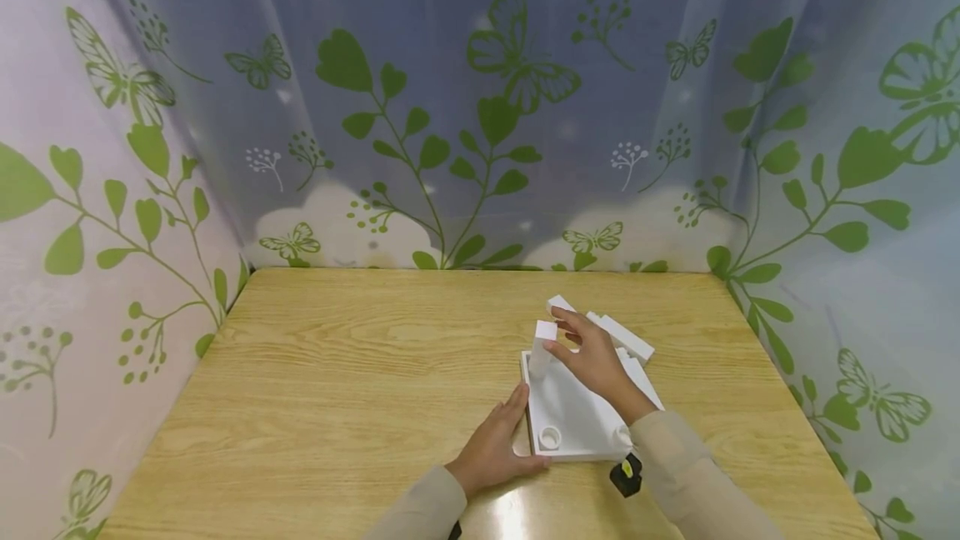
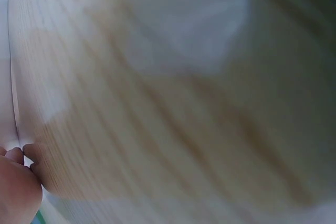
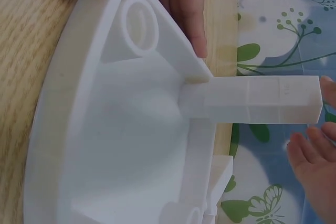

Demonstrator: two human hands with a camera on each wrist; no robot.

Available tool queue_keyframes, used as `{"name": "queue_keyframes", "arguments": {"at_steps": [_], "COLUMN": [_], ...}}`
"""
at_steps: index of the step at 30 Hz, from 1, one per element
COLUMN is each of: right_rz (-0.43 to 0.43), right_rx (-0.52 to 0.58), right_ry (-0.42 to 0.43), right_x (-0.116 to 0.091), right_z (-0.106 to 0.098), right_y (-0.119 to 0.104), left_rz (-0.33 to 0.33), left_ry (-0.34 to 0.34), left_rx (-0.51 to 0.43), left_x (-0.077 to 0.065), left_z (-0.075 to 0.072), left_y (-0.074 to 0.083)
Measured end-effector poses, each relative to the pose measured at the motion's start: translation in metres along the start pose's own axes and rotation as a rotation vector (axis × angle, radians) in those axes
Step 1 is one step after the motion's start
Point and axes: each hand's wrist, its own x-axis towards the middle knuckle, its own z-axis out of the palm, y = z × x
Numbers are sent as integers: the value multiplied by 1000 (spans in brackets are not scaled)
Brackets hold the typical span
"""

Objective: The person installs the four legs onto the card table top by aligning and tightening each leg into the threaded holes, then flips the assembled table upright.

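A white square tabletop (image 1: 577,407) with a raised rim lies on the wooden table, its round corner sockets facing up. One white square leg (image 1: 542,352) stands upright at its far left corner. My right hand (image 1: 596,357) is at the top of that leg; in the right wrist view the thumb is close to its end and the fingers (image 3: 310,153) are spread apart from it. My left hand (image 1: 498,444) holds the near left corner, thumb along the front edge and fingers along the left side. The left wrist view shows mostly blurred wood.
Behind the tabletop lie more white legs, one long leg (image 1: 622,337) to the right and another white piece (image 1: 560,303) partly behind my right hand. A curtain (image 1: 450,148) with green leaves and butterflies surrounds the wooden table (image 1: 337,390).
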Motion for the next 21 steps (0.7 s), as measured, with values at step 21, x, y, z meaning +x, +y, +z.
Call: {"name": "queue_keyframes", "arguments": {"at_steps": [21], "right_rz": [44], "right_rx": [-51], "right_ry": [-56], "right_x": [-65], "right_z": [-13], "right_y": [11], "left_rz": [0], "left_ry": [3], "left_rx": [-4], "left_x": [1], "left_z": [2], "left_y": [-2]}}
